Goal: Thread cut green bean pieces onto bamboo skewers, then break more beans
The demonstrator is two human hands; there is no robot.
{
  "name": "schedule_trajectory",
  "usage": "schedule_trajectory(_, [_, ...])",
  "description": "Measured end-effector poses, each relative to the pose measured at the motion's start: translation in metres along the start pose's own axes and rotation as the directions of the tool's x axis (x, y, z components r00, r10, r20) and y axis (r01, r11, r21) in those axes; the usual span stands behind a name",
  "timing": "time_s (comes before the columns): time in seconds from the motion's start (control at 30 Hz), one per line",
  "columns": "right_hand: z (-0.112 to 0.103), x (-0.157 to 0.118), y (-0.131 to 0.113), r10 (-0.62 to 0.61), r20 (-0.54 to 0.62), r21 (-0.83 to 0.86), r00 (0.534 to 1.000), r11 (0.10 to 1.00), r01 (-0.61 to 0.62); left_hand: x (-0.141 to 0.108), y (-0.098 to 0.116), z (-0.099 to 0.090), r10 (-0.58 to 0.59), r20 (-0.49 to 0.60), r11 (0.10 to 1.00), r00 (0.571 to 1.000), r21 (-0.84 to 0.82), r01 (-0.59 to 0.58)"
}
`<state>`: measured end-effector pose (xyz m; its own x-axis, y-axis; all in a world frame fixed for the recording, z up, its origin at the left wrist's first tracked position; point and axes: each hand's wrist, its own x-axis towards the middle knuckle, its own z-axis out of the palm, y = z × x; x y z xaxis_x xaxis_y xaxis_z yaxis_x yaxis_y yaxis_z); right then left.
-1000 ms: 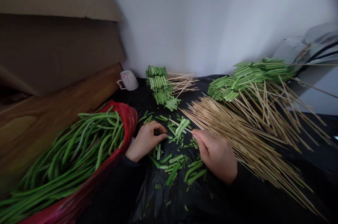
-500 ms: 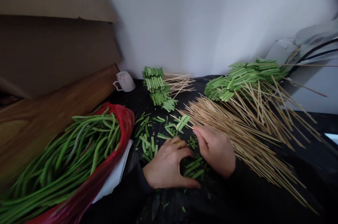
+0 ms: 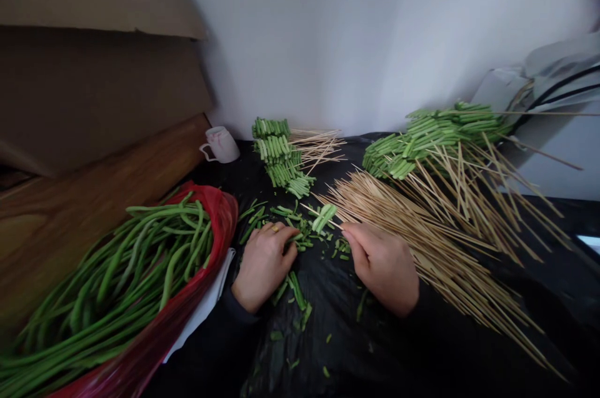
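Curled over cut green bean pieces (image 3: 307, 238), my left hand (image 3: 264, 265) wears a yellow ring. Its fingers are closed on some of the pieces, with green showing by the index fingertip. My right hand (image 3: 387, 270) pinches a thin bamboo skewer (image 3: 338, 225), its point facing up and left. A few short bean pieces (image 3: 323, 218) are threaded side by side near that tip. More cut pieces (image 3: 296, 290) lie below and beside my left hand on the black plastic sheet (image 3: 323, 329).
Long green beans (image 3: 107, 279) fill a red plastic bag (image 3: 225, 210) at left. Loaded bean skewers are stacked in a small pile (image 3: 281, 157) and a large pile (image 3: 435, 139). Bare skewers (image 3: 422, 242) spread at right. A white mug (image 3: 222, 145) stands near the wall.
My left hand has moved left and slightly away from me, its fingers curling in from a spread shape. Bean pieces formerly between the hands have shifted leftward. My right hand holds still.
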<state>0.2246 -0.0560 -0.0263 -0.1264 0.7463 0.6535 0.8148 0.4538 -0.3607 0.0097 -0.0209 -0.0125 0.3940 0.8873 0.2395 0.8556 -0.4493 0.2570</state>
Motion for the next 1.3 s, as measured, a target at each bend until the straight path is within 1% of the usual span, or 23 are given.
schedule_trajectory(0.07, [0.0,0.0,0.0,-0.005,0.002,-0.001,1.0,1.0,0.005,0.002,-0.006,-0.001,-0.033,-0.08,0.992,0.996,-0.123,0.023])
schedule_trajectory(0.13, [0.001,-0.001,0.0,-0.011,0.005,-0.001,1.0,1.0,0.011,0.004,-0.01,-0.003,-0.079,-0.154,0.958,0.985,-0.283,0.032])
schedule_trajectory(0.2, [0.001,-0.002,-0.001,-0.016,0.002,-0.001,1.0,1.0,0.016,0.006,-0.011,-0.004,-0.156,-0.187,0.894,0.97,-0.445,0.058])
schedule_trajectory(0.23, [0.002,-0.002,-0.001,-0.018,-0.002,0.0,1.0,1.0,0.018,0.007,-0.011,-0.004,-0.206,-0.18,0.844,0.962,-0.529,0.082])
schedule_trajectory(0.3, [0.002,-0.002,-0.002,-0.019,-0.009,0.006,1.0,1.0,0.019,0.009,-0.01,-0.003,-0.307,-0.118,0.701,0.944,-0.699,0.14])
schedule_trajectory(0.37, [0.002,-0.003,-0.004,-0.022,-0.011,0.017,1.0,1.0,0.023,0.01,-0.01,-0.002,-0.37,-0.015,0.506,0.929,-0.842,0.188])
schedule_trajectory(0.4, [0.002,-0.003,-0.005,-0.026,-0.01,0.023,1.0,0.999,0.026,0.01,-0.01,-0.002,-0.383,0.041,0.398,0.923,-0.894,0.205])
schedule_trajectory(0.5, [0.003,-0.005,-0.007,-0.039,0.005,0.036,0.999,0.999,0.038,0.01,-0.01,-0.003,-0.389,0.194,0.087,0.901,-0.965,0.246])
schedule_trajectory(0.53, [0.003,-0.005,-0.007,-0.042,0.011,0.037,0.999,0.998,0.042,0.01,-0.01,-0.003,-0.386,0.234,0.006,0.893,-0.967,0.256])
schedule_trajectory(0.57, [0.003,-0.005,-0.008,-0.044,0.019,0.036,0.999,0.998,0.043,0.01,-0.01,-0.004,-0.381,0.264,-0.055,0.886,-0.963,0.264])
schedule_trajectory(0.6, [0.003,-0.006,-0.008,-0.045,0.028,0.034,0.999,0.998,0.044,0.01,-0.01,-0.004,-0.377,0.285,-0.097,0.881,-0.958,0.269])
schedule_trajectory(0.7, [0.003,-0.007,-0.009,-0.039,0.06,0.029,0.997,0.999,0.037,0.011,-0.01,-0.005,-0.365,0.324,-0.171,0.873,-0.945,0.279])
schedule_trajectory(0.77, [0.003,-0.007,-0.009,-0.036,0.08,0.027,0.996,0.999,0.034,0.011,-0.01,-0.004,-0.36,0.341,-0.197,0.869,-0.938,0.286])
schedule_trajectory(1.3, [0.003,-0.008,-0.009,-0.029,0.122,0.003,0.992,1.0,0.028,0.01,-0.008,-0.007,-0.335,0.351,-0.198,0.874,-0.934,0.299])
